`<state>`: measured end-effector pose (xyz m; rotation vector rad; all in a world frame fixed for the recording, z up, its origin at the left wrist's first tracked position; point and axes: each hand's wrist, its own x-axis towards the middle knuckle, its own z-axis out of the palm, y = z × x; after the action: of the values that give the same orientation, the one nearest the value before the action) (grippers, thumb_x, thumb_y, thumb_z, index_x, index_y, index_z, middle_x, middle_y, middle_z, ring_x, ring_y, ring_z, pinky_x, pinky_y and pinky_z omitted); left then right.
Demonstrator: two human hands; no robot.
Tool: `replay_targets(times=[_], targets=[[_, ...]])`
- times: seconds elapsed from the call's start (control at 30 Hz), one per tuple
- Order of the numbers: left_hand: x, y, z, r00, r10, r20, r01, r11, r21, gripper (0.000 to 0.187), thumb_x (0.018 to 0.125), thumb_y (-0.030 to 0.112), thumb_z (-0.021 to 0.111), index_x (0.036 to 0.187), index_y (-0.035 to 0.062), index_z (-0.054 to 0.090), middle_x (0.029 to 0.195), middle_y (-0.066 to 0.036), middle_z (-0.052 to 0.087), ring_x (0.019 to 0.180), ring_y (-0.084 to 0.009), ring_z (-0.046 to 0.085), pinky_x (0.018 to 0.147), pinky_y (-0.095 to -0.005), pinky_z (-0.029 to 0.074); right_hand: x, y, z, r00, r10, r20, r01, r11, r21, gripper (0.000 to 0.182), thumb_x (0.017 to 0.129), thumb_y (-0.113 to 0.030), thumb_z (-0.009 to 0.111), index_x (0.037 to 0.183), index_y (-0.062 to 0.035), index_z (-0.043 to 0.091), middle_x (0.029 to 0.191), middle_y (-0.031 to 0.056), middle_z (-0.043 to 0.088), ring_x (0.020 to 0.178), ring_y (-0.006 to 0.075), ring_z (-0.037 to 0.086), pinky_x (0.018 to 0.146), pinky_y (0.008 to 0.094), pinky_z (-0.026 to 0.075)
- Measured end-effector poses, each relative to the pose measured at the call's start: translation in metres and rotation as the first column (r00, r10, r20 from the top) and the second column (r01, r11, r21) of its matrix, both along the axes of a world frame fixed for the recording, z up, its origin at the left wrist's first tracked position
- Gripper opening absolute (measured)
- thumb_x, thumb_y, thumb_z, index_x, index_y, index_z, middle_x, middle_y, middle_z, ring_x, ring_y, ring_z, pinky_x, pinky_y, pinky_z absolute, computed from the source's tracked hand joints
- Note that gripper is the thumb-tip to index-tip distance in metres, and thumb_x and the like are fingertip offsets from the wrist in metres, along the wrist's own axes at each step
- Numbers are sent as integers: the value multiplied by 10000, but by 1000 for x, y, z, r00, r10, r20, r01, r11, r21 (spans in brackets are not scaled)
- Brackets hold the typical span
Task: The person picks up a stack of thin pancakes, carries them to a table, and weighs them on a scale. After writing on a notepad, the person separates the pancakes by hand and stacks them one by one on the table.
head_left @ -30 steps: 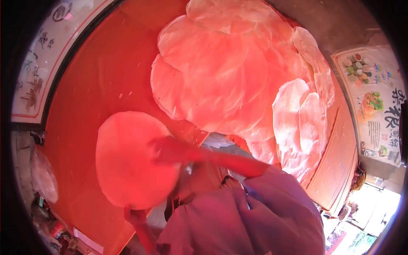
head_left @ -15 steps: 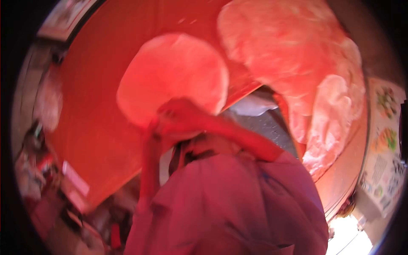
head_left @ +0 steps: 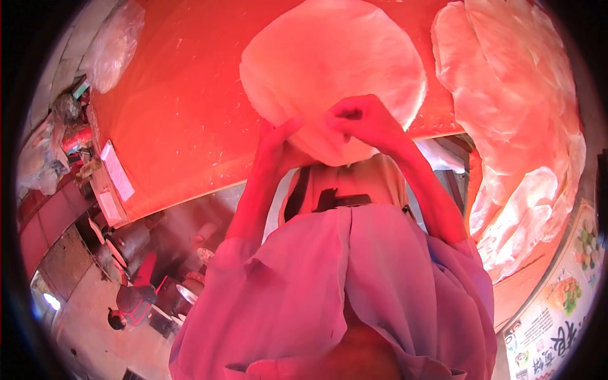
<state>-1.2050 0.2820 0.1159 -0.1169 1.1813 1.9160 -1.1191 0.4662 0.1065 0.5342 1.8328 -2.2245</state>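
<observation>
A large, thin round flatbread (head_left: 335,63) lies on the red tabletop, its near edge hanging over the table's front edge towards my body. My left hand (head_left: 277,142) grips its near left edge, thumb on top and the other fingers hidden underneath. On the near right part, my right hand (head_left: 370,123) has its fingers curled in a pinch on the sheet. Just what the right fingertips hold is hard to make out. To the right, a wide pile of similar thin flatbreads (head_left: 506,82) lies layered and folded, drooping towards me.
The red table (head_left: 183,126) reaches far to the left. A clear plastic bag (head_left: 114,44) lies at its far left edge, and a pale flat strip (head_left: 117,171) at its near left corner. A printed poster (head_left: 551,316) is at the lower right. Another person (head_left: 133,307) is at the lower left.
My hands, close together before, have come apart, the right one now further right. The view has turned, and the flatbread's near edge now shows between my hands.
</observation>
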Motion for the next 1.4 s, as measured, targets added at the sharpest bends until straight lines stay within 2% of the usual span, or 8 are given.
replay_targets(times=[0.17, 0.27, 0.47, 0.6, 0.67, 0.77, 0.87, 1.4], targets=[[2, -3, -9, 999, 21, -37, -22, 1000, -22, 540, 797, 0, 589, 1304, -2, 405, 1202, -110, 527, 1113, -239, 540, 928, -368, 467, -1, -25, -6, 955, -38, -293, 198, 819, 538, 121, 766, -65, 648, 870, -4, 654, 689, 54, 607, 629, 83, 578, 583, 264, 470], [3, -12, -19, 998, 49, -40, -59, 950, -308, 468, 768, -22, 582, 1221, -21, 465, 1136, -108, 555, 1043, -238, 571, 887, -363, 497, -3, -24, -10, 928, 180, -325, 137, 646, 751, 148, 763, -158, 643, 769, -10, 638, 646, 160, 607, 561, 245, 579, 557, 327, 457], [7, -45, -61, 979, 172, 105, -152, 973, -176, 593, 716, -43, 541, 1294, -40, 408, 1231, -158, 519, 1145, -313, 523, 966, -438, 465, 2, 67, 4, 921, -372, -120, 390, 866, 312, 212, 769, -145, 616, 655, 7, 521, 576, 171, 520, 509, 236, 493, 526, 357, 419], [9, -40, -65, 936, 241, 256, -188, 958, -216, 684, 702, -40, 535, 1356, -23, 336, 1320, -175, 456, 1229, -340, 454, 1022, -468, 416, -5, 33, -25, 969, -148, -197, 235, 796, 558, 246, 835, -207, 631, 756, 23, 599, 586, 42, 564, 580, 79, 492, 523, 300, 422], [8, -37, -74, 934, 255, 250, -207, 957, -202, 676, 720, -24, 544, 1360, -22, 327, 1326, -172, 452, 1231, -338, 452, 1030, -465, 407, -8, 15, -30, 968, -133, -212, 201, 919, 338, 296, 821, -244, 643, 732, 32, 583, 587, 121, 566, 539, 133, 482, 531, 336, 427], [11, -37, -55, 952, 218, 216, -186, 970, -159, 648, 777, 39, 579, 1367, -19, 316, 1335, -166, 446, 1231, -330, 454, 1034, -458, 398, -13, 15, -13, 961, -145, -235, 232, 885, 405, 280, 810, -226, 655, 722, 32, 587, 561, 125, 540, 527, 148, 466, 538, 337, 425], [13, -19, -22, 978, 143, 154, -127, 986, -112, 662, 834, 150, 631, 1383, -11, 298, 1352, -148, 435, 1237, -305, 453, 1030, -441, 393, -16, 23, -3, 969, 202, -139, -91, 823, 560, 275, 766, -242, 710, 792, 18, 624, 661, 104, 600, 623, 148, 549, 573, 331, 463], [9, -4, -13, 994, 112, -7, -112, 990, -81, 565, 859, 127, 580, 1356, -13, 351, 1298, -127, 488, 1197, -253, 487, 994, -380, 400, -7, 12, -4, 977, 201, -77, -190, 973, 133, 363, 685, -235, 776, 950, -12, 666, 908, 73, 653, 874, 169, 608, 759, 297, 482]])
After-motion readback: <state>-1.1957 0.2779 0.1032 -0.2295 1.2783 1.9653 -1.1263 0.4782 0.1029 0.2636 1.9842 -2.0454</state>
